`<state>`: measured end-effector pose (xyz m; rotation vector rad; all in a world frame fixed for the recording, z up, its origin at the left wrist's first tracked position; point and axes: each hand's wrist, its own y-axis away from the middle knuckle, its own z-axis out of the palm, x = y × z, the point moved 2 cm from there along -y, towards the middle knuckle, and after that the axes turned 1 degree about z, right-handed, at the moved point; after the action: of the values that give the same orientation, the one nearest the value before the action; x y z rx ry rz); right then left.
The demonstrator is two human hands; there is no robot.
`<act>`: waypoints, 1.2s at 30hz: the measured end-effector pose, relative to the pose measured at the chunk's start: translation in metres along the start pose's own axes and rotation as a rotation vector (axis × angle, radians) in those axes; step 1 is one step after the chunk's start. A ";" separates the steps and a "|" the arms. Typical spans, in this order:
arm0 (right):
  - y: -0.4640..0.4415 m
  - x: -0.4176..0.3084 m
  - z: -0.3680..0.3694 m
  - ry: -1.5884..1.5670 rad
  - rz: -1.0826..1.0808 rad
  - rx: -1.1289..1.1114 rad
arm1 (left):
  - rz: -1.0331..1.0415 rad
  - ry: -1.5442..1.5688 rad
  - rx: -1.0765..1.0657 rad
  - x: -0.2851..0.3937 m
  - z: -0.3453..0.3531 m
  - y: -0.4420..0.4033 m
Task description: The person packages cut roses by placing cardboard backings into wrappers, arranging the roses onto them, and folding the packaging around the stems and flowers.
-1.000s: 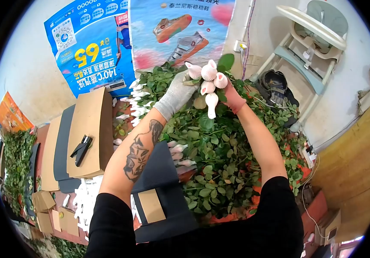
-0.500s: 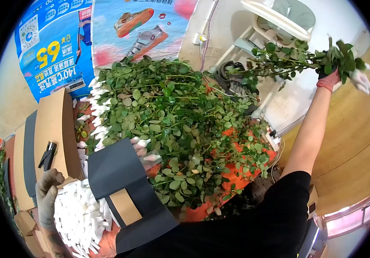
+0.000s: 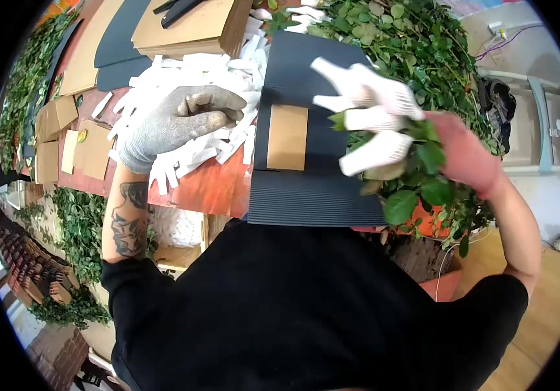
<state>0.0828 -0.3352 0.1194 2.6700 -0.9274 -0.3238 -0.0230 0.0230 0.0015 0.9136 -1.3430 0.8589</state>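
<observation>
My right hand (image 3: 461, 153), in a pink glove, grips a bunch of roses (image 3: 384, 120) whose heads wear white net sleeves. The blurred heads point left over a black corrugated sheet (image 3: 319, 195). A tan cardboard piece (image 3: 287, 138) lies on that sheet. My left hand (image 3: 185, 120), in a grey-white glove, hovers with curled fingers over a pile of white strips (image 3: 195, 72); no object shows in it. The stems near my right hand are partly hidden by leaves.
Stacked cardboard (image 3: 195, 29) with a black stapler-like tool (image 3: 179, 10) is at the upper left. More leafy roses (image 3: 416, 45) lie at the upper right. Small cardboard pieces (image 3: 91, 150) lie at left. A highchair (image 3: 531, 124) stands at the right.
The view has turned down and left. My right hand has brought the bunch from the far right to the black sheet. My left hand is now over the white strips.
</observation>
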 end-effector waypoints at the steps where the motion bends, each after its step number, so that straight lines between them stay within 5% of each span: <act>1: -0.011 0.008 0.020 0.015 -0.029 -0.094 | -0.006 0.012 0.060 -0.005 -0.001 0.003; 2: -0.033 0.030 0.053 0.142 -0.385 -0.095 | -0.049 0.042 0.125 -0.019 -0.002 -0.003; 3: -0.052 0.021 0.067 0.018 -0.417 -0.154 | -0.069 0.031 0.198 -0.020 0.003 -0.001; 4: -0.057 0.010 0.073 -0.166 -0.210 -0.134 | -0.080 0.034 0.194 -0.022 0.005 -0.002; 8: -0.103 0.011 0.140 -0.269 -0.311 -0.139 | -0.071 -0.071 0.258 -0.048 0.017 -0.021; 12: -0.127 0.005 0.160 -0.138 -0.117 -0.172 | 0.063 -0.825 0.235 -0.063 0.046 -0.041; 15: -0.115 0.022 0.158 -0.233 0.024 0.070 | 0.059 -0.848 0.238 -0.079 0.054 -0.043; 20: -0.085 0.012 0.160 0.193 -0.128 0.265 | -0.072 -0.190 0.362 -0.136 0.052 -0.053; 24: -0.084 0.000 0.140 0.412 -0.036 0.030 | -0.129 -0.400 0.383 -0.130 0.055 -0.054; 26: -0.088 0.017 0.135 0.360 0.005 0.268 | -0.283 -0.451 0.109 -0.126 0.056 -0.052; 27: -0.085 0.019 0.133 0.300 -0.062 0.383 | -0.520 -0.543 0.063 -0.124 0.057 -0.051; 28: -0.076 0.017 0.133 0.305 -0.056 0.381 | -0.514 -0.542 0.059 -0.115 0.057 -0.051; 30: -0.058 -0.003 0.113 0.232 -0.032 0.477 | -0.081 -0.770 0.304 -0.082 0.057 -0.052; 31: -0.060 -0.007 0.104 0.112 -0.113 0.459 | -0.022 -0.814 0.389 -0.080 0.054 -0.051; 36: -0.099 -0.016 0.147 0.083 -0.164 0.260 | 0.243 -0.852 0.267 -0.065 0.058 -0.061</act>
<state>0.0816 -0.2801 -0.0499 2.9800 -0.7746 -0.1335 0.0056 -0.0549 -0.0657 1.4360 -2.1344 0.8791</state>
